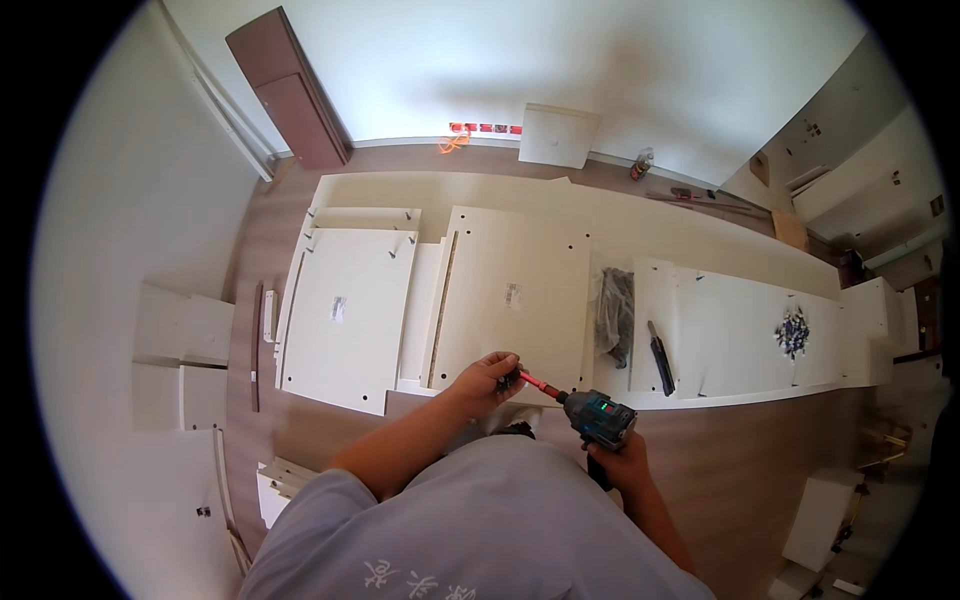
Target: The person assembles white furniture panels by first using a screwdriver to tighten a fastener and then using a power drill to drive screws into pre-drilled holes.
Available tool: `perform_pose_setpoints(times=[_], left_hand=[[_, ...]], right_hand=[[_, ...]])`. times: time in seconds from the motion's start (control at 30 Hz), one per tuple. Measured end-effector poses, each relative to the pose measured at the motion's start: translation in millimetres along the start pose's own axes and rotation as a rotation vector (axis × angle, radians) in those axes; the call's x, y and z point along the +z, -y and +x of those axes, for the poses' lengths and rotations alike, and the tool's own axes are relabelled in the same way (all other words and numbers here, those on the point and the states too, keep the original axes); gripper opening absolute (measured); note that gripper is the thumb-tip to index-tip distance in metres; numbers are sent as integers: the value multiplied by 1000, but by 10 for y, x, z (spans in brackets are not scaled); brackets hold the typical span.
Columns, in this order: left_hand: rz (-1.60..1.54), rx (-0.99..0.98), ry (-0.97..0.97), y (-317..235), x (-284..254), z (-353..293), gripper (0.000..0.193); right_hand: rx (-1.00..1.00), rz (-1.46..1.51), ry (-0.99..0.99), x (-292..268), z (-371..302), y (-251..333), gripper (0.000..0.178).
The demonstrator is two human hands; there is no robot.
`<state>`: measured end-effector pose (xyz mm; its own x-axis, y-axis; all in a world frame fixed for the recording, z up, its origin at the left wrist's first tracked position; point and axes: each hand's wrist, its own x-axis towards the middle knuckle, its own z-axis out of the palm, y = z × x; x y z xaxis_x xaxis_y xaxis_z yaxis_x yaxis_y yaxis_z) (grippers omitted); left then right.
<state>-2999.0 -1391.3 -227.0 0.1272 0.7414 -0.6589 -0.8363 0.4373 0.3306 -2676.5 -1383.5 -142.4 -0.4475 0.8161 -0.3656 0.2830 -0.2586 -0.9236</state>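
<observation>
While your right hand [622, 462] is wrapped around its handle, a black-and-blue pistol-shaped cordless driver [600, 418] sits just right of the frame's lower centre, its slim red bit [540, 386] angled up and left. Handling: probably hefty, rigid and hard-cased; best held by the handle, under the body. Whether a finger presses the trigger, you cannot tell from here.

Your left hand [488, 380], centre of the frame: fingers bent in, pinching a small dark piece [511, 379] at the bit's tip; exact form too small to tell. Handling: likely light, hard, easily dropped; hold it by its sides, fingertips off the tip.

Surface, middle of the frame: one white flat rectangular panel [520, 270] with dark round holes; to its right, a crumpled dark-grey plastic bag [614, 315], a slim black hand tool [661, 362] and, farther right, a loose pile of small dark-and-pale fittings [792, 333].

Room: brown wood-look floor [305, 425]; pale plain wall [560, 60], upper centre; reddish-brown flat boards [290, 95] leaning, upper left; bright orange cord [455, 144], top centre-left.
</observation>
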Motion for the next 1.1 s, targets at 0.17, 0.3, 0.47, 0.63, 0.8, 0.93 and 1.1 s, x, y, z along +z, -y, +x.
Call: perform_pose_setpoints(times=[0.17,0.3,0.47,0.63,0.8,0.93,1.1], left_hand=[[10,4,-8,237,272,-25,28],[-70,-69,82,253,472,-49,38],[-18,-60,84,336,532,57,27],[-20,45,-8,466,460,236,19],[-219,96,-38,302,283,200,19],[-268,147,25,192,402,88,22],[-354,172,83,239,339,207,26]], right_hand=[[-6,-44,13,-229,132,-203,29],[81,185,-20,-366,111,-190,28],[27,182,-17,-520,58,-103,36],[35,213,-32,-547,9,-51,32],[53,231,-35,-621,22,-61,30],[33,202,-3,-661,22,-70,36],[58,214,2,-612,70,-21,30]])
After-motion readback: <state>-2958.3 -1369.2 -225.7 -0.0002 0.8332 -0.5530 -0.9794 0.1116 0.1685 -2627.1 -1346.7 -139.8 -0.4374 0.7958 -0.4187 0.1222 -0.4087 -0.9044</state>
